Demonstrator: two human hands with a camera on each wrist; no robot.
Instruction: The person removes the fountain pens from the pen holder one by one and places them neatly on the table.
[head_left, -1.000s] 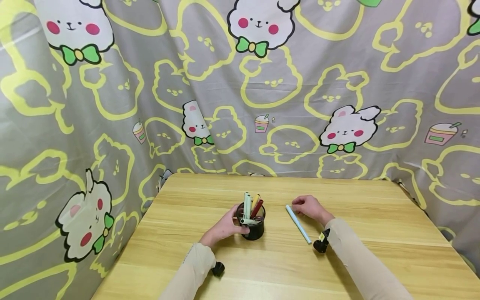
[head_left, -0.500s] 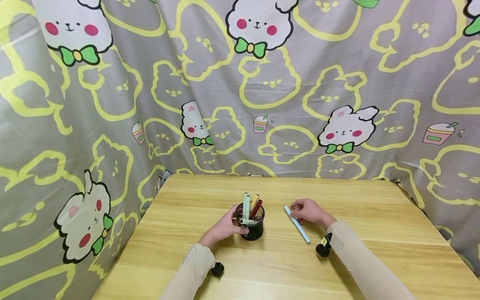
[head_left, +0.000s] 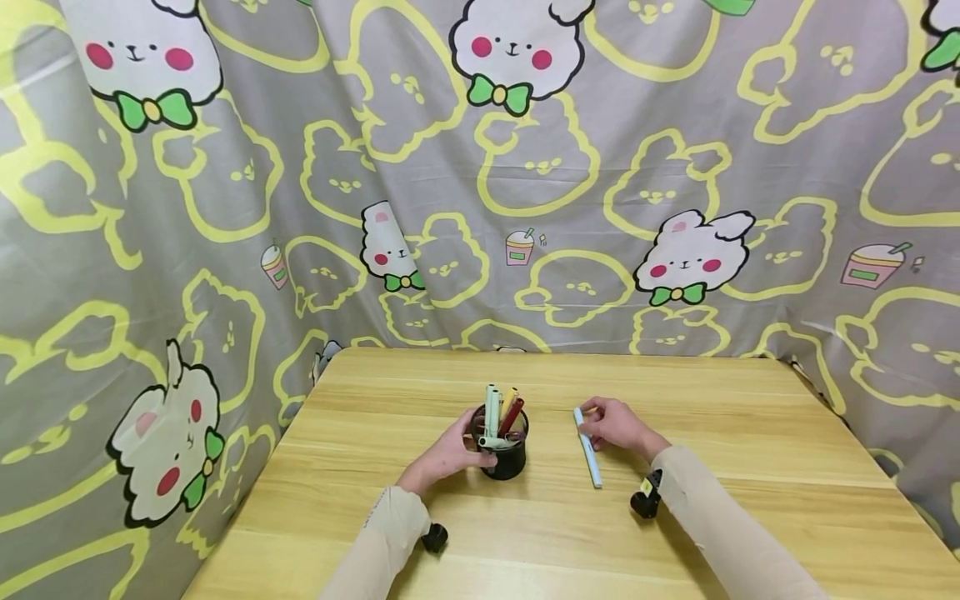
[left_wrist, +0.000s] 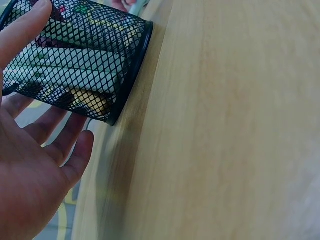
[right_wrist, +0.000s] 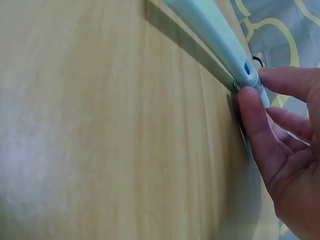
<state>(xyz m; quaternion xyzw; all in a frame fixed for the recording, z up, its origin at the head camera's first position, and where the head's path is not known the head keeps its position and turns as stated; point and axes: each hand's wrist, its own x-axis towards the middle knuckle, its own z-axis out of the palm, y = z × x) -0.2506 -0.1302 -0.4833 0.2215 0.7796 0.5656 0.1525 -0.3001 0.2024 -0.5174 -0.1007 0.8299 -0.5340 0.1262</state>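
Note:
My left hand (head_left: 448, 454) holds a black mesh pen holder (head_left: 507, 462), thumb on the near side and fingers round the far side. In the left wrist view, the holder's wire mesh (left_wrist: 90, 55) shows pale pens inside. Several pens stick up from it, among them pale green ones (head_left: 492, 410), a yellow one (head_left: 510, 400) and a dark red one (head_left: 513, 414). To the right, my right hand (head_left: 617, 425) pinches a light blue marker pen (head_left: 590, 458) near its far end. Thumb and fingers meet on that end (right_wrist: 257, 90) in the right wrist view.
A wooden table (head_left: 712, 400) lies under both hands. Behind it and on the left hangs a grey curtain (head_left: 442, 167) with cartoon bears and rabbits. Small black cameras (head_left: 645, 500) sit on the wrists.
My right hand has gone from beside the light blue marker pen to pinching it. The pen's near end has swung left. My left hand and the pen holder have stayed in place.

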